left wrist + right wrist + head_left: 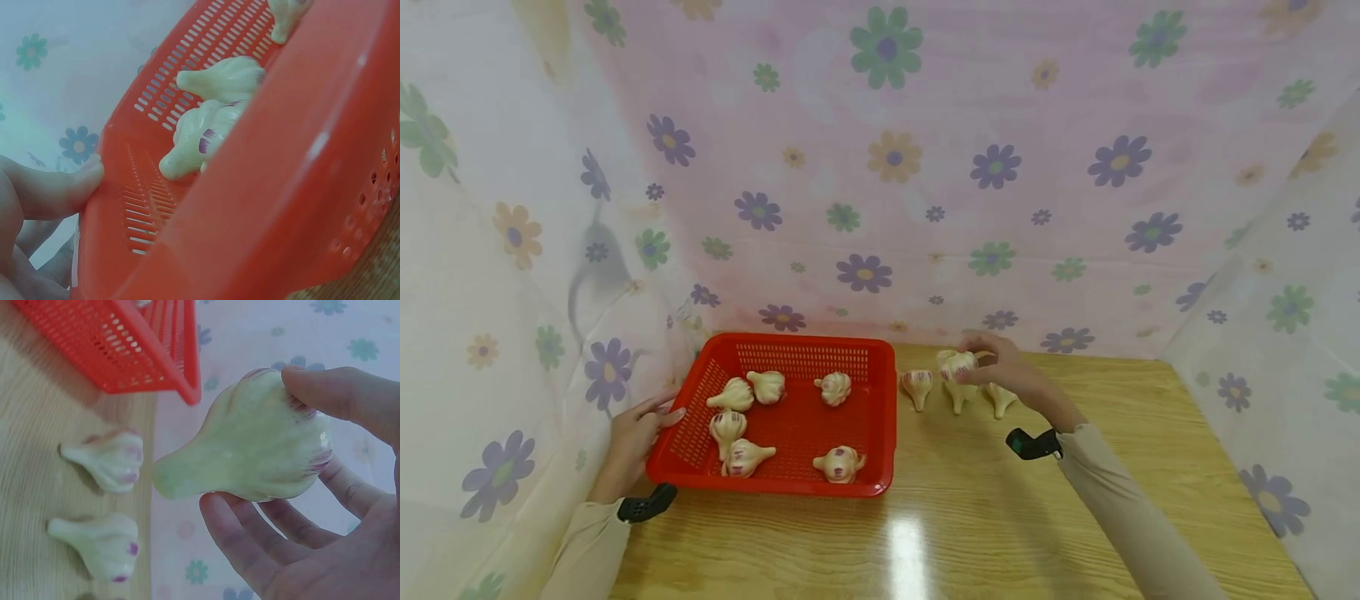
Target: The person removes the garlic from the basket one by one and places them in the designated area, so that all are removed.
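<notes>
My right hand (1009, 368) holds a garlic bulb (259, 440) between thumb and fingers, raised over the table at the back. In the right wrist view its pale neck points left, and purple streaks mark its rounded end. Below it, three more bulbs lie in a row, among them a garlic bulb (917, 388) nearest the basket. My left hand (634, 435) grips the left side of a red plastic basket (775, 485), thumb on the rim and fingers outside the wall. Inside the basket are several garlic bulbs (747, 458), mostly grouped along its left side.
The wooden table (1120, 467) extends right of the basket and in front of it. Flowered cloth (880, 200) hangs behind the table and along both sides, close to the basket's back and left. Each wrist wears a black camera (1033, 444).
</notes>
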A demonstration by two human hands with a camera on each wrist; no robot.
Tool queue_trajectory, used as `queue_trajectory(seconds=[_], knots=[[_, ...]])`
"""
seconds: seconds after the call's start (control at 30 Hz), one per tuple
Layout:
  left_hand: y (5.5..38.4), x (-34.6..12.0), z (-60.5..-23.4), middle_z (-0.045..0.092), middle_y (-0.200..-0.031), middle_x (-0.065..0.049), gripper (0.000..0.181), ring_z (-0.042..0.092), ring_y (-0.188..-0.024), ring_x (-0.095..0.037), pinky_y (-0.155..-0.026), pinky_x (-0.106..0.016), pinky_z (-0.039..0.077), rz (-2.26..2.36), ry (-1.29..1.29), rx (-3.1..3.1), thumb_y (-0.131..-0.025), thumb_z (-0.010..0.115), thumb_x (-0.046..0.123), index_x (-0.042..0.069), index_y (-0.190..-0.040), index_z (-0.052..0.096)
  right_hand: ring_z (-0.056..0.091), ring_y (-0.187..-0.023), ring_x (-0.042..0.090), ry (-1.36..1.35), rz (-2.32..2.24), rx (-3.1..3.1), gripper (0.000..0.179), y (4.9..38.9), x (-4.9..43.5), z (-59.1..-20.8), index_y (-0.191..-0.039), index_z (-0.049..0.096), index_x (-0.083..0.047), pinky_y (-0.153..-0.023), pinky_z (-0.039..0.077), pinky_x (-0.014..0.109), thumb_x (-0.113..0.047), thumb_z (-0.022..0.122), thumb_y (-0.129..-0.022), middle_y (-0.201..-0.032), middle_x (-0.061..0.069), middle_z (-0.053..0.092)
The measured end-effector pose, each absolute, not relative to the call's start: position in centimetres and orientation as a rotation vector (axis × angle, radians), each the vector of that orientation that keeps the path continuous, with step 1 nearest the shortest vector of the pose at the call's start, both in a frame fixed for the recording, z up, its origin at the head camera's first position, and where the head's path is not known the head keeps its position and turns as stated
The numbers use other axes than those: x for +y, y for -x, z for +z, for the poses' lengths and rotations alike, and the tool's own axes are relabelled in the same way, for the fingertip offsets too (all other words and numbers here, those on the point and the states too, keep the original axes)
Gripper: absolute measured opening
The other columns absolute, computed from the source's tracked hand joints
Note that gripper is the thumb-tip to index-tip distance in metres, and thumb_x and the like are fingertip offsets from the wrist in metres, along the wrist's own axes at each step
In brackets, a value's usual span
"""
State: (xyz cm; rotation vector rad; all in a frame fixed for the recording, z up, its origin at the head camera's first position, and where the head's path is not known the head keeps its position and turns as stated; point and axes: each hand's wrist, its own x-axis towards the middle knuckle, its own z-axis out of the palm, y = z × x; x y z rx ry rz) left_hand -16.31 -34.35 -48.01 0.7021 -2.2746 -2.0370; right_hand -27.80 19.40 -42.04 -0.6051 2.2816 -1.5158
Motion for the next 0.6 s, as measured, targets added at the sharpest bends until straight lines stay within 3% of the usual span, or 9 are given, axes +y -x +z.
queue_trajectory(seconds=[0.33, 0.6], knots=[[16.3, -34.4, -48.0, 0.057, -0.104, 0.008, 0.062, 0.063, -0.081, -0.006, -0.072, -0.028, 0.054, -2.035, -0.698, -2.27, -0.089, 0.064, 0.018, 0.004, -0.144, 0.038, 0.049, -0.11, 0.037, 0.516, -1.492, 2.31, 0.05, 27.9, 21.9, -42.7, -0.126, 0.05, -0.005, -0.085, 0.047, 0.046, -0.024, 0.072, -0.085, -0.133, 0.017, 0.04], [16.3, -34.3, -48.0, 0.056, -0.106, 0.008, 0.062, 0.063, -0.082, -0.005, -0.073, -0.027, 0.054, -2.033, -0.708, -2.27, -0.09, 0.064, 0.019, 0.006, -0.144, 0.038, 0.05, -0.106, 0.036, 0.502, -1.496, 2.332, 0.047, 27.9, 23.4, -43.3, -0.123, 0.05, -0.004, -0.077, 0.049, 0.042, -0.023, 0.071, -0.086, -0.127, 0.016, 0.044]])
